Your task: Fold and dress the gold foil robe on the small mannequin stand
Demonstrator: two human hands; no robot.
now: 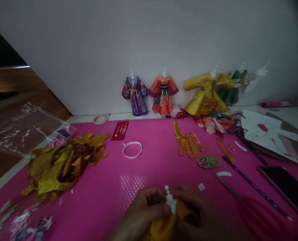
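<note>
At the near edge of the pink mat, a small white doll body [171, 202] stands up between my two hands, its knob-like head uncovered. Golden fabric [161, 229] wraps it below the shoulders. My left hand [147, 207] is closed, thumb and fingers pinching the doll body from the left. From the right, my right hand [196, 204] closes round the golden fabric at the doll's side; its fingertips are dark and blurred. Past the hands lie a white plastic ring [141, 151] and a small white paper square [201, 186].
Dressed dolls in purple [136, 95], orange [163, 95] and yellow [206, 92] stand along the wall. Golden scraps [66, 164] pile up at left. Red-handled scissors [259, 214], a pencil [258, 188], a phone [287, 187] and a bead-covered oval [208, 162] lie at right.
</note>
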